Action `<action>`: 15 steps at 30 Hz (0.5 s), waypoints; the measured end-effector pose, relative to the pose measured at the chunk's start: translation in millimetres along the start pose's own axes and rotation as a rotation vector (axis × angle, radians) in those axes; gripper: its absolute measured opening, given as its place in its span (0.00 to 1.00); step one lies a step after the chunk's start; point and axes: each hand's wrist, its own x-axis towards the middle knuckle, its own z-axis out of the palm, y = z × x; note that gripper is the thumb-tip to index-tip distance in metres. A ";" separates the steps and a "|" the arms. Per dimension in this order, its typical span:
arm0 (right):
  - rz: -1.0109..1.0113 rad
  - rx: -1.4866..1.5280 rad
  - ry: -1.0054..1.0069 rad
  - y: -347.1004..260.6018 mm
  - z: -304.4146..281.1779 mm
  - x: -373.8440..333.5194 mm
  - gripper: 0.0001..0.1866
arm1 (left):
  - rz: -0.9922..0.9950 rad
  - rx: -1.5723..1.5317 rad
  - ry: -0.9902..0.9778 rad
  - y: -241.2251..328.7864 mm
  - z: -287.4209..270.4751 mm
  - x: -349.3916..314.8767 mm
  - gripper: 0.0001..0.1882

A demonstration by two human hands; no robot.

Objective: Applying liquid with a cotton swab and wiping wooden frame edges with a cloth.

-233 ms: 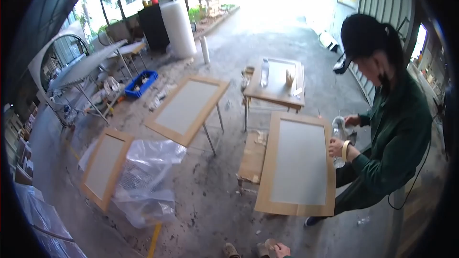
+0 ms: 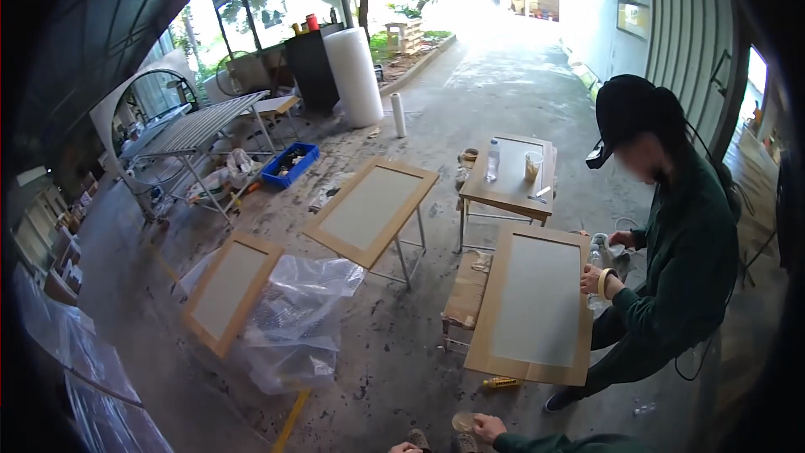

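Note:
At the lower edge my right hand (image 2: 488,429) is closed on a small round tan piece (image 2: 463,422), whose kind I cannot make out. Only a sliver of my left hand (image 2: 406,448) shows beside it, above my shoes, its fingers mostly cut off. Nearest ahead stands a tan-bordered panel with a grey middle (image 2: 537,302) on a support. At its right side a co-worker (image 2: 683,218) in dark green, wearing a cap and a pale ring round one wrist, has both hands by a clear plastic bottle (image 2: 596,281).
Similar panels stand at centre (image 2: 369,207) and lower left (image 2: 232,292), the latter by plastic sheeting (image 2: 293,319). A farther table (image 2: 508,201) bears a bottle (image 2: 492,160) and a cup (image 2: 532,166). A yellow tube (image 2: 501,382) lies on the floor. A blue crate (image 2: 290,165) sits farther left.
The view has shifted, so the panels appear lower and farther right. More of my right forearm shows, and part of my left hand has come into view. The yellow tube is now visible.

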 end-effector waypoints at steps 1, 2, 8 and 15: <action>-0.033 0.008 -0.077 -31.0 -21.6 2.2 0.17 | 0.094 -0.010 -0.031 -4.9 -0.1 -0.3 0.18; -0.099 -0.014 -0.080 -58.5 -33.9 3.5 0.16 | 0.180 -0.025 -0.051 -14.5 2.1 -16.6 0.27; -0.483 -0.189 -0.164 -168.6 -69.1 22.0 0.13 | 0.430 -0.194 0.237 56.8 6.4 -121.3 0.31; -0.799 -0.300 -0.334 -316.8 -57.0 4.5 0.09 | 0.595 -0.352 0.483 64.4 -38.3 -206.7 0.25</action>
